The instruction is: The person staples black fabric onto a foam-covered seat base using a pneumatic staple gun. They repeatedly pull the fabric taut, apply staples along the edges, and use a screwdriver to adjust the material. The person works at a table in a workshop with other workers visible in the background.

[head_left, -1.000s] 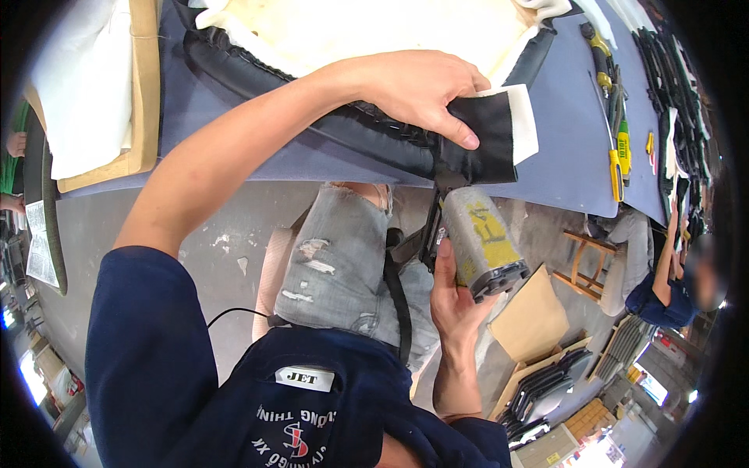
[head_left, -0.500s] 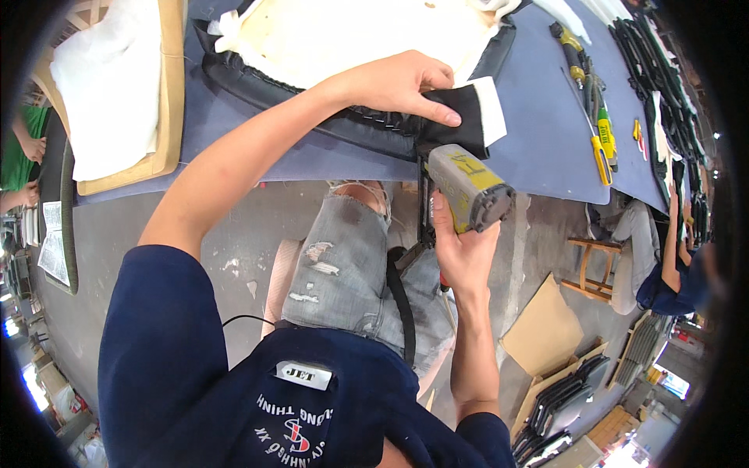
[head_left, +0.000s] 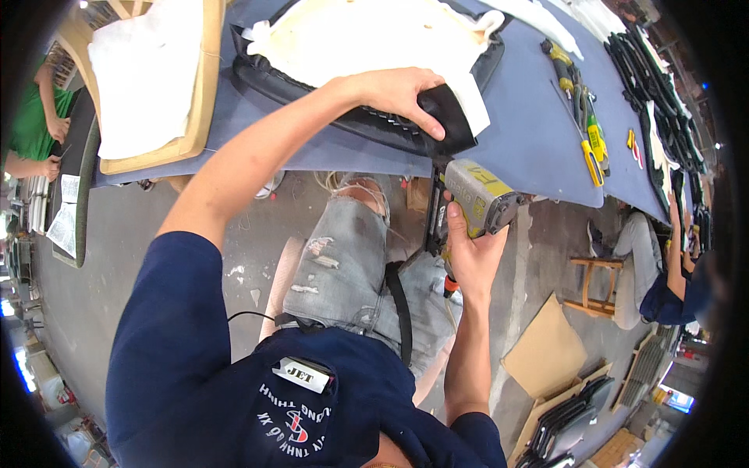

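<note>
An upholstered seat pad lies at the table's front edge, with pale padding [head_left: 367,39] in the middle and a black cover [head_left: 273,84] round its rim. A row of staples shows along the cover's near side. My left hand [head_left: 399,95] pinches a black fabric flap [head_left: 451,117], thumb on top, at the pad's right end; white material [head_left: 470,101] backs the flap. Just below it, my right hand [head_left: 474,253] is wrapped round the grip of a grey-and-yellow staple gun [head_left: 480,195]. The gun's nose points up at the flap's lower edge; whether they touch is hidden.
White padding lies on a wooden frame [head_left: 201,93] at left. Screwdrivers [head_left: 591,160] and a yellow-black tool [head_left: 558,58] lie on the blue table [head_left: 519,117] at right. Co-workers sit on both sides. Cardboard [head_left: 544,335] and stacked dark panels [head_left: 566,425] stand lower right.
The flap in my left hand has swung downward, its white edge now slanting. The staple gun has shifted slightly relative to the flap and stays in my right hand. The whole view has shifted a little.
</note>
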Motion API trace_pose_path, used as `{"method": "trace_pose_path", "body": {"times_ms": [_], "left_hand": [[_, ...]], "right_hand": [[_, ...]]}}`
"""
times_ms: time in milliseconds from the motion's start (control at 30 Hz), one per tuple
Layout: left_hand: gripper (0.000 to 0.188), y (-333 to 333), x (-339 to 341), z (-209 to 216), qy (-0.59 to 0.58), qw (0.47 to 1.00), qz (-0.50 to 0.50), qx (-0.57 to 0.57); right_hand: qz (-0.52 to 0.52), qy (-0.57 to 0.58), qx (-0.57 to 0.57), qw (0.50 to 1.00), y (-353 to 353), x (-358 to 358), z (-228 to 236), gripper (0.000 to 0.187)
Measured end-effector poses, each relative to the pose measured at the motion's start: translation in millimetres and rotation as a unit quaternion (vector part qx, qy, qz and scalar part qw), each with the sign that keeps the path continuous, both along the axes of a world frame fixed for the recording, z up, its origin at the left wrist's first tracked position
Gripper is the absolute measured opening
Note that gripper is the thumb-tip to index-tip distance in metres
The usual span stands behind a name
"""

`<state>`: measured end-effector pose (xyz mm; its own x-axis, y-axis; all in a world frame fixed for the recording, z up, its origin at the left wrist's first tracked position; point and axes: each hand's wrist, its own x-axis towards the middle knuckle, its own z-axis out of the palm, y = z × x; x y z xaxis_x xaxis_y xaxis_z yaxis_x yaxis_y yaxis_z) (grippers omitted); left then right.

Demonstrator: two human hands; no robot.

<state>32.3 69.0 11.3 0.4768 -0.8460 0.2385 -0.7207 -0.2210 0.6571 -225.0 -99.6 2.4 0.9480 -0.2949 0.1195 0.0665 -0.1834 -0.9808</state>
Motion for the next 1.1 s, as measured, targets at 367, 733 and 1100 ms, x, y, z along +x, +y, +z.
{"method": "trace_pose_path", "body": {"times_ms": [367,733,1100], "left_hand": [[0.034,9,-2,-5,0.020,0.999,-0.042,-0.012],[0.030,9,-12,-11,0.014,0.995,-0.064,-0.073],[0.053,13,-17,15,0.115,0.991,0.046,-0.058]], "right_hand": [[-0.018,0.034,-0.040,0.998,7,0,-18,0.042],[0.022,-0.010,-0.163,0.986,1,19,-26,0.037],[0.007,-0.043,-0.051,0.998,12,30,-5,0.035]]}}
